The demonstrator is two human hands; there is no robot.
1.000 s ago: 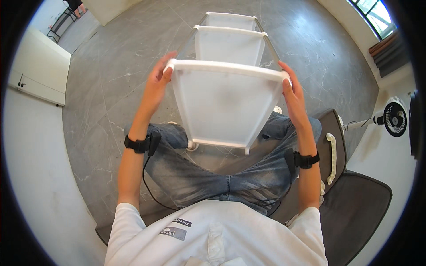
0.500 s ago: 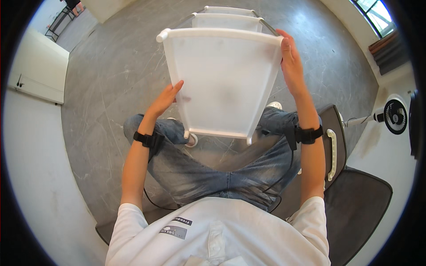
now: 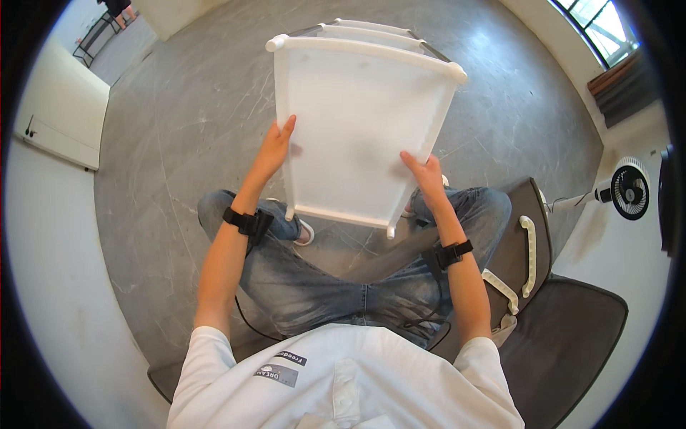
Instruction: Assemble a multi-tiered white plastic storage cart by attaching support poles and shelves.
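A white tiered shelf rack is held up in front of me over my knees, with its nearest translucent panel facing me. Further tiers show behind its top edge, joined by dark poles. Round white knobs sit at the panel's corners. My left hand grips the panel's left edge, thumb on the face and the other fingers mostly hidden behind. On the lower right edge, my right hand holds the panel the same way, thumb in front.
Two pale ridged plastic strips lie on the dark padded seat at my right. A fan stands by the right wall. A door is on the left. Far off at upper left, a person is beside a black-framed table.
My right hand has moved from the rack's upper right corner down to its lower right edge. The rack has tilted slightly clockwise; my left hand still holds its left edge, slightly higher in view.
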